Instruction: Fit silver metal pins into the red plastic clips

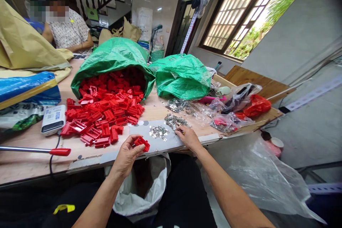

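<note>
My left hand (127,155) pinches a small red plastic part (142,143) just above the table's front edge. My right hand (187,136) rests on the table with its fingertips closed at a scatter of small metal pieces (175,121); what they hold, if anything, is too small to make out. Another small heap of metal pieces (158,132) lies between my hands. A big pile of red plastic parts (103,110) spills from a green bag (113,57) at the left of the wooden table (29,165).
A second green bag (183,74) lies at the centre back, clear plastic bags (232,110) to the right. A white open sack (145,192) hangs under the table edge. A red-handled tool (37,150) and white device (53,119) lie left. Another person (62,25) sits at the far left.
</note>
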`<state>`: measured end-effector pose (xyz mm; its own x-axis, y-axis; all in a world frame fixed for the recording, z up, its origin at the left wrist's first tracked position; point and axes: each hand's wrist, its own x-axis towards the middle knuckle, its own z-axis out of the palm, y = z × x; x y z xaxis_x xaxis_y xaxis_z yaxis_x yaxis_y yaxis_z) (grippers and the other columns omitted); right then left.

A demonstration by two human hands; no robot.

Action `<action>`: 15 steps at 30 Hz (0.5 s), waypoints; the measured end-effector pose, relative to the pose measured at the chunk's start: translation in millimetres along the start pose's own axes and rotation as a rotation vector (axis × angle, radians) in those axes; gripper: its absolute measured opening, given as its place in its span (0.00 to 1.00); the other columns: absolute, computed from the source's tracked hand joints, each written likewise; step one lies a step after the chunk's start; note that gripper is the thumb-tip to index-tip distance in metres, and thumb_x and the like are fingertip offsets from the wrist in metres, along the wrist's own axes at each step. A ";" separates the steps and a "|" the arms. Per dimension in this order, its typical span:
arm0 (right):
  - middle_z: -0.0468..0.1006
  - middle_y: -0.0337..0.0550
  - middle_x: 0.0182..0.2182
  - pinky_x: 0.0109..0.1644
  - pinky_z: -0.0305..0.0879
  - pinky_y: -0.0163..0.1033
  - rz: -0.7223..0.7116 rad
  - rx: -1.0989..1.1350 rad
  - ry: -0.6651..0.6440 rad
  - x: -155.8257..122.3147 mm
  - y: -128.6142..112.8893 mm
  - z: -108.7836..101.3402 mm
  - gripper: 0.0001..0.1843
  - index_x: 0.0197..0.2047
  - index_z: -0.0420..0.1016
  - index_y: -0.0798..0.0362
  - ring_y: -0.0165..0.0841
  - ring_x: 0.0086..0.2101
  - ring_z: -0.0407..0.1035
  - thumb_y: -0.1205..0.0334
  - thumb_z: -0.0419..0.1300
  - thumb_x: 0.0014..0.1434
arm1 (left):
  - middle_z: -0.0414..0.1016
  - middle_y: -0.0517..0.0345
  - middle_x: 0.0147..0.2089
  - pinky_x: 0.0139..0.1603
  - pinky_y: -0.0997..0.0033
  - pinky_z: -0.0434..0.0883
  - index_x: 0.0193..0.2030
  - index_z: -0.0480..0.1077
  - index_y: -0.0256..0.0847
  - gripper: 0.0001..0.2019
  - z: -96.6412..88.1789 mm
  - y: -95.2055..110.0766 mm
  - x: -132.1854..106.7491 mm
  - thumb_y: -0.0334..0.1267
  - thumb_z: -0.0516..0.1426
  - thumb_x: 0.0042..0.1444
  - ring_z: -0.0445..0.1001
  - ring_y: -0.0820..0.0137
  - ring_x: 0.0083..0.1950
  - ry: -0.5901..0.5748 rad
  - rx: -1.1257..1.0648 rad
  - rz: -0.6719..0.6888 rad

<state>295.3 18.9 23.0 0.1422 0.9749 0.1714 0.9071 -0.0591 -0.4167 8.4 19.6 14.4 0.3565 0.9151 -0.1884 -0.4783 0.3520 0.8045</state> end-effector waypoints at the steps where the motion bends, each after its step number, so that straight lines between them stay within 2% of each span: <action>1: 0.76 0.41 0.32 0.39 0.61 0.36 0.014 0.001 0.002 1.2 1.9 0.2 0.08 0.34 0.74 0.51 0.34 0.35 0.69 0.60 0.55 0.58 | 0.76 0.59 0.36 0.41 0.69 0.72 0.44 0.67 0.40 0.22 0.1 -0.2 -0.1 0.36 0.68 0.41 0.77 0.68 0.38 0.003 0.001 0.000; 6: 0.74 0.39 0.25 0.34 0.59 0.35 0.063 0.008 0.013 3.9 7.0 -2.5 0.10 0.29 0.73 0.51 0.33 0.29 0.67 0.59 0.53 0.57 | 0.76 0.60 0.35 0.41 0.70 0.72 0.44 0.67 0.40 0.23 0.7 -0.6 0.4 0.36 0.68 0.40 0.77 0.68 0.37 0.009 -0.001 -0.007; 13: 0.76 0.40 0.33 0.39 0.61 0.35 -0.012 0.038 -0.024 -4.9 -2.4 -7.1 0.09 0.39 0.74 0.51 0.33 0.34 0.68 0.59 0.57 0.56 | 0.76 0.61 0.36 0.41 0.70 0.72 0.44 0.67 0.41 0.22 0.5 -2.5 1.1 0.36 0.68 0.41 0.77 0.69 0.37 -0.004 -0.009 0.003; 15: 0.75 0.41 0.33 0.39 0.60 0.35 -0.013 -0.005 -0.025 -5.5 -7.1 -5.3 0.08 0.38 0.74 0.50 0.33 0.34 0.68 0.59 0.57 0.56 | 0.76 0.60 0.35 0.41 0.69 0.72 0.44 0.66 0.40 0.22 0.9 -3.6 1.7 0.36 0.68 0.41 0.78 0.69 0.37 -0.012 -0.007 0.008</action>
<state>290.2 12.8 29.8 0.1203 0.9806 0.1548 0.9110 -0.0471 -0.4097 11.5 19.7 11.7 0.3621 0.9154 -0.1758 -0.4867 0.3465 0.8019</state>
